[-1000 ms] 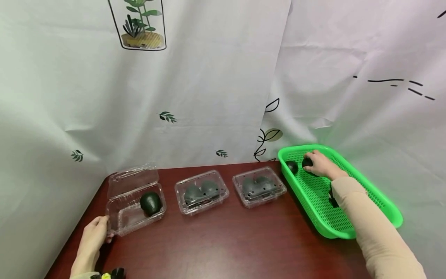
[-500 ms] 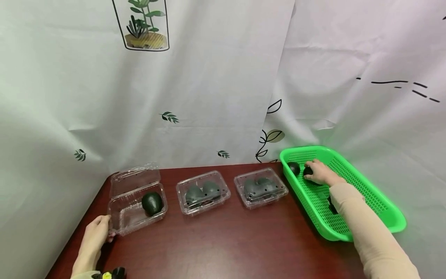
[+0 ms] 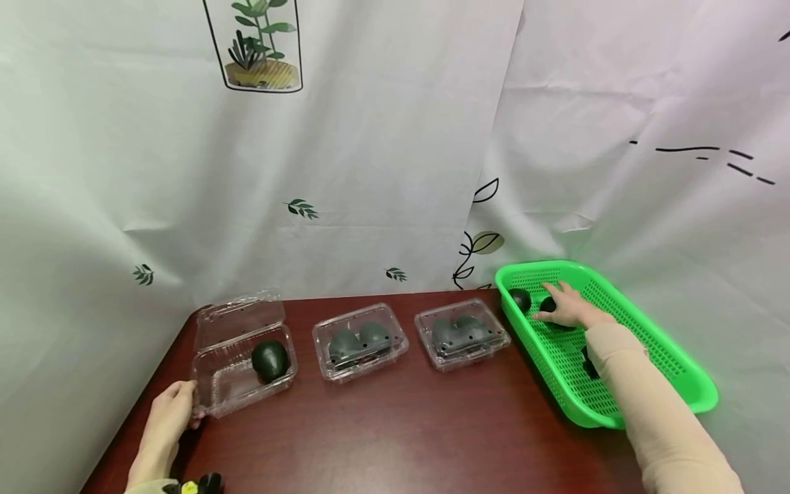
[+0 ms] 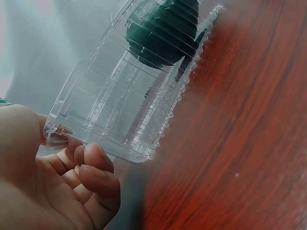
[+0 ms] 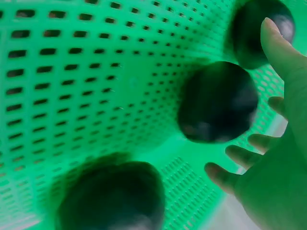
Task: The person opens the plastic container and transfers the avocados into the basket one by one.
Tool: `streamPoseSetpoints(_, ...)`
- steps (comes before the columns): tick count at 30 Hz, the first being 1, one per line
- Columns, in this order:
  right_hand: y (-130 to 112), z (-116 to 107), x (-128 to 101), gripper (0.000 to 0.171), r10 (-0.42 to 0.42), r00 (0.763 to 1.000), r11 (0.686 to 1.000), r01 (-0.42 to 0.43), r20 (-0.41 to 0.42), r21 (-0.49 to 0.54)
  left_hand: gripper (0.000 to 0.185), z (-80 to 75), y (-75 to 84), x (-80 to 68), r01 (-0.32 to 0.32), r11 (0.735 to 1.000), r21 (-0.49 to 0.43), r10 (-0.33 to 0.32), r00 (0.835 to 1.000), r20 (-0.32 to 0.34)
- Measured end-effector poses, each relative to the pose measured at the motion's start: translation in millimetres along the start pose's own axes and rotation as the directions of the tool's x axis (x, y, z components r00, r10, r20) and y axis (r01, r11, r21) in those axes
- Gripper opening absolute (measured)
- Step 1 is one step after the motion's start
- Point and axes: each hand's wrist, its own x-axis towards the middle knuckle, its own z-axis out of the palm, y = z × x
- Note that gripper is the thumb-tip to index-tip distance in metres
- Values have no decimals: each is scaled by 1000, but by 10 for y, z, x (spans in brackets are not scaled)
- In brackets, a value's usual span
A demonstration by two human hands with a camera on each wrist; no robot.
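My left hand [image 3: 163, 417] pinches the near left corner of a clear plastic clamshell box [image 3: 249, 405], whose lid stands raised. One dark avocado [image 3: 269, 360] lies in the box's right half; the left wrist view also shows this avocado [image 4: 165, 31] through the ribbed wall. Over at the right, my right hand [image 3: 570, 309] reaches into a green plastic basket [image 3: 546, 363]. Its fingers are spread around an avocado [image 3: 547, 305] without gripping it. A second avocado [image 3: 521, 299] lies at the basket's left wall. Another dark avocado [image 3: 589, 363] is partly hidden beneath my forearm.
Two closed clamshell boxes stand between the open box and the basket: a middle box [image 3: 360, 341] and a right box [image 3: 461, 333], each with avocados inside. Behind the dark red table [image 3: 382, 439] hangs a white printed curtain [image 3: 382, 171].
The right hand has come slightly nearer with the avocado, and its fingers have spread from around it, letting it go. The left hand still holds the box corner.
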Motion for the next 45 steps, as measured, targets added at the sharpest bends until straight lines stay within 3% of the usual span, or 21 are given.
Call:
streamPoseSetpoints(15,-279,-494,-33,89,-86,991,996,82,-104,-44,40,5,11,-8,-4,1000,-2,4,1000,-4)
streamPoseSetpoints(29,-1122,-642,-6,74,-277,950,961,270,-148,-62,38,-12,9,2,-14,1000,-6,14,1000,5)
streamPoseSetpoints(38,-1743,-624,49,57,-434,885,901,424,-168,-96,38,-21,7,24,-45,999,0,45,999,26)
streamPoseSetpoints(45,-2299,-533,138,43,-594,772,805,564,-226,-185,38,-42,-5,-7,-52,999,10,51,999,19)
